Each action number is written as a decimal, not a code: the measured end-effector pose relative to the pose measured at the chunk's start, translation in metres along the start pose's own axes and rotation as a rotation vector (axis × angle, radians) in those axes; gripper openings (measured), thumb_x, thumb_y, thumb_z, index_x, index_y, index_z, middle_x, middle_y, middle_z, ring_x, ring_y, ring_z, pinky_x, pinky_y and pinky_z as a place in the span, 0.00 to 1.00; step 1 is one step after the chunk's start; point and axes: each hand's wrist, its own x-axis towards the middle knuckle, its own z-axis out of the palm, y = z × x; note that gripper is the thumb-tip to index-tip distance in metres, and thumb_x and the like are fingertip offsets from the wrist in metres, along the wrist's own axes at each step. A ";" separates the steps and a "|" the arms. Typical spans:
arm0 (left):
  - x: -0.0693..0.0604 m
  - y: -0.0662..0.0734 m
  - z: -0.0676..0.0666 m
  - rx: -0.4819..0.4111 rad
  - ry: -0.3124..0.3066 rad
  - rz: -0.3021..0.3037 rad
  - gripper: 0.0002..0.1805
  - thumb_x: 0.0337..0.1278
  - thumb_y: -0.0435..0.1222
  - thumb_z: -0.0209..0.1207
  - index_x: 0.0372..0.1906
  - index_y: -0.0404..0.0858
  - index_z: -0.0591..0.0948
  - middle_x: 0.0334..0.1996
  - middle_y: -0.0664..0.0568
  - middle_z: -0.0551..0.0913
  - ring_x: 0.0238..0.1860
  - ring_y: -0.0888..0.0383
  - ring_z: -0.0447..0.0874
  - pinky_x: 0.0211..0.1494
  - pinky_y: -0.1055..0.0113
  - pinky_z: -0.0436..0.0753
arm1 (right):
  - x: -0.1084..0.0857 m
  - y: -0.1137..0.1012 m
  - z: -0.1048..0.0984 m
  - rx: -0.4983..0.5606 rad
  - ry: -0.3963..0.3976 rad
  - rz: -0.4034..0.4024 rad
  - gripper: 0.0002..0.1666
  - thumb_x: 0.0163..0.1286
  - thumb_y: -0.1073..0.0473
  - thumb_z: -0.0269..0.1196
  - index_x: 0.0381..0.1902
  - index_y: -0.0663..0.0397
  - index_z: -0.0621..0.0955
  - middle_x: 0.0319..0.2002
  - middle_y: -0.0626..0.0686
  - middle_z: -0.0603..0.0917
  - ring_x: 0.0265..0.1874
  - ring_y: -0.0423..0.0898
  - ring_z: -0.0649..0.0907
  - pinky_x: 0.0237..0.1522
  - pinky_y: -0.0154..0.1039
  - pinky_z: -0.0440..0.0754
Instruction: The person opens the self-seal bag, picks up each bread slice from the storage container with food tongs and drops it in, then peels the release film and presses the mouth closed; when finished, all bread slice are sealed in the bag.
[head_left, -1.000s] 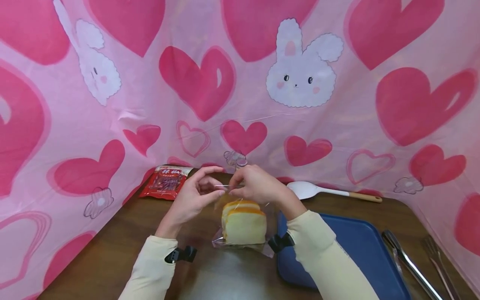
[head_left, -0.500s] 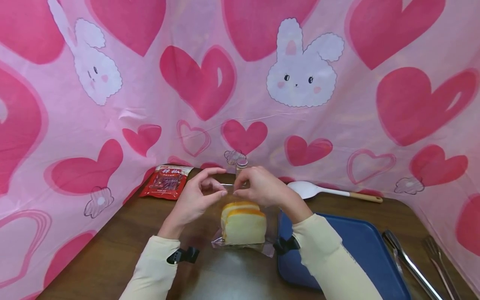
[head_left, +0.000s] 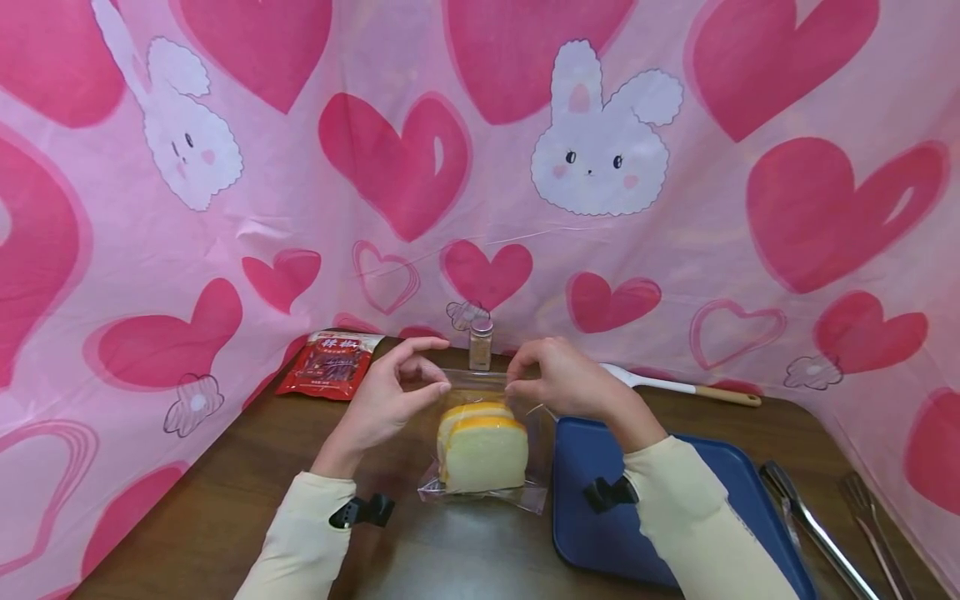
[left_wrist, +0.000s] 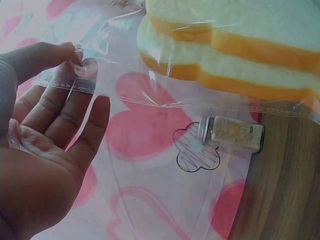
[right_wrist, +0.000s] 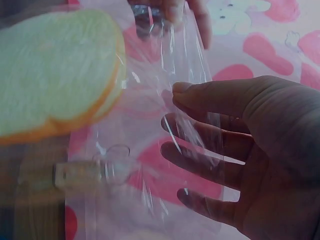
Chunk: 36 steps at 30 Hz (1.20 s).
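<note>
Bread slices [head_left: 486, 454] with orange crusts stand inside a clear plastic bag [head_left: 536, 498] in the middle of the table. At the bag's upper left edge, my left hand [head_left: 393, 392] pinches the plastic between thumb and finger; the left wrist view shows its other fingers [left_wrist: 72, 120] loosely spread. My right hand [head_left: 566, 379] is at the upper right edge, its thumb [right_wrist: 210, 95] in front of the film and its other fingers seen through it, pinching the plastic. The bag's top edge stretches between both hands.
A small spice jar [head_left: 481, 346] stands behind the bag. A red packet [head_left: 330, 365] lies back left. To the right are a blue tray [head_left: 645, 500], a white spatula [head_left: 667, 384] with a wooden handle, metal tongs [head_left: 817, 529] and a fork [head_left: 873, 525]. A pink curtain [head_left: 480, 167] surrounds the table.
My right hand has moved right, away from the left hand, so the bag's top edge shows wider and the spice jar has come into view. The left hand has hardly moved.
</note>
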 end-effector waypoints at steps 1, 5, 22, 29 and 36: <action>0.000 0.000 0.000 0.001 0.000 0.002 0.28 0.62 0.31 0.72 0.66 0.45 0.79 0.36 0.51 0.90 0.43 0.55 0.88 0.53 0.62 0.82 | -0.002 0.003 -0.001 0.004 -0.004 0.008 0.03 0.69 0.57 0.73 0.37 0.49 0.90 0.33 0.44 0.88 0.32 0.42 0.81 0.35 0.37 0.84; -0.001 0.000 -0.003 -0.003 0.008 -0.001 0.28 0.62 0.31 0.72 0.66 0.45 0.79 0.37 0.50 0.90 0.42 0.56 0.88 0.49 0.65 0.83 | -0.013 0.015 -0.006 0.016 -0.017 0.053 0.02 0.69 0.57 0.73 0.36 0.48 0.89 0.32 0.45 0.87 0.32 0.44 0.81 0.36 0.38 0.85; -0.004 -0.002 -0.012 -0.030 -0.003 0.014 0.27 0.63 0.32 0.71 0.66 0.45 0.79 0.38 0.45 0.88 0.37 0.57 0.85 0.41 0.69 0.82 | -0.047 0.044 -0.019 0.193 0.021 0.037 0.03 0.72 0.55 0.71 0.38 0.47 0.88 0.32 0.49 0.87 0.33 0.46 0.83 0.39 0.38 0.86; -0.003 -0.002 -0.011 -0.072 -0.033 0.012 0.26 0.64 0.31 0.70 0.66 0.42 0.79 0.39 0.43 0.89 0.38 0.57 0.89 0.43 0.69 0.85 | -0.049 0.049 -0.012 0.262 0.094 0.024 0.03 0.72 0.62 0.70 0.40 0.56 0.88 0.34 0.52 0.91 0.33 0.42 0.88 0.41 0.34 0.87; -0.003 -0.019 -0.022 -0.040 -0.282 -0.120 0.25 0.64 0.36 0.71 0.64 0.39 0.81 0.47 0.43 0.90 0.48 0.51 0.90 0.54 0.66 0.88 | -0.052 0.052 -0.005 0.310 0.167 0.006 0.08 0.71 0.66 0.69 0.47 0.60 0.87 0.39 0.56 0.90 0.35 0.40 0.87 0.41 0.33 0.88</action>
